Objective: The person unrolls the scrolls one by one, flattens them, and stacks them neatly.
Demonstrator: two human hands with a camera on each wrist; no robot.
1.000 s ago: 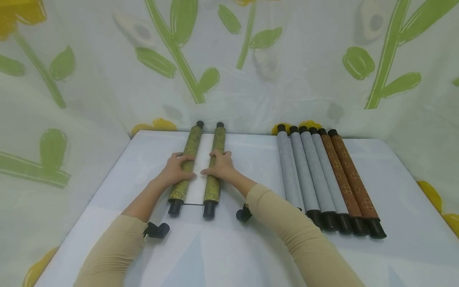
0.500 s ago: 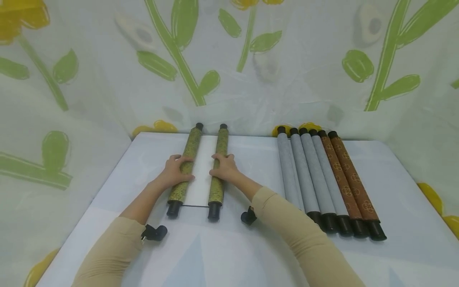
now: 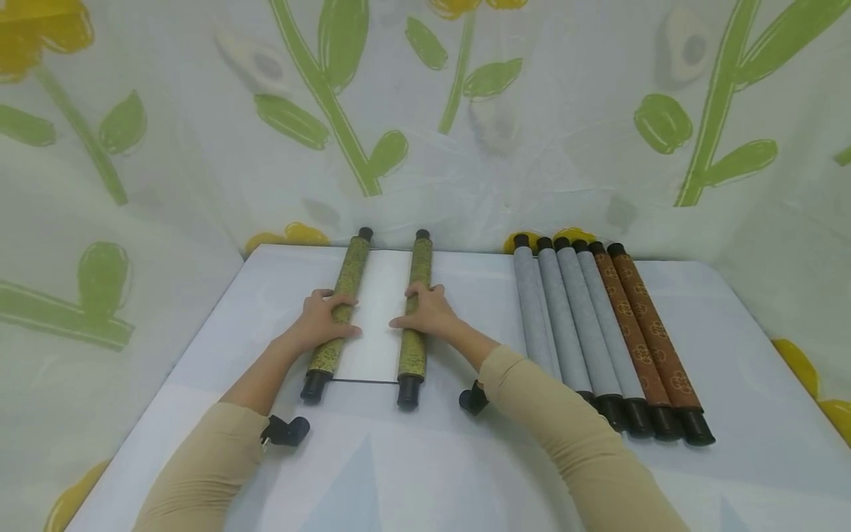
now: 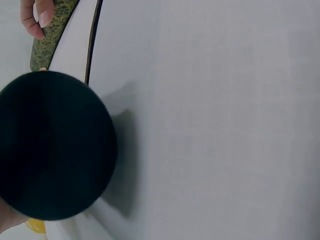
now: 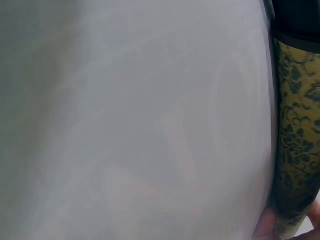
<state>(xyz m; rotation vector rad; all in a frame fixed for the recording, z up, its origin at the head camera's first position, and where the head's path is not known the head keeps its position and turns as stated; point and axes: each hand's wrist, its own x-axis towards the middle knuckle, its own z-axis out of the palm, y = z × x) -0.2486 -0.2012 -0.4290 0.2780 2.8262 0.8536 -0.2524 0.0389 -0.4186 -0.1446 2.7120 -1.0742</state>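
Note:
A hanging scroll lies partly unrolled on the table, its yellow-green patterned left roll [image 3: 354, 266] and right roll [image 3: 421, 262] standing apart. Between them shows a strip of blank white paper [image 3: 377, 351] with a thin dark line along the near edge. My left hand [image 3: 322, 322] grips the left roll around its middle, thumb on the inner side. On the right roll, my right hand [image 3: 432, 313] has its fingers over the far side and thumb across the near side. In the left wrist view, a dark round end knob [image 4: 55, 145] hides much of the left side.
Several rolled scrolls lie side by side on the right: grey ones [image 3: 577, 318] and brown flower-patterned ones [image 3: 654, 332], all with black end knobs. The white table [image 3: 372, 473] meets a plant-printed curtain [image 3: 565, 170] at its back edge.
The right hand has moved right with the right roll, and the left roll has shifted slightly left. The white strip between them has grown wider.

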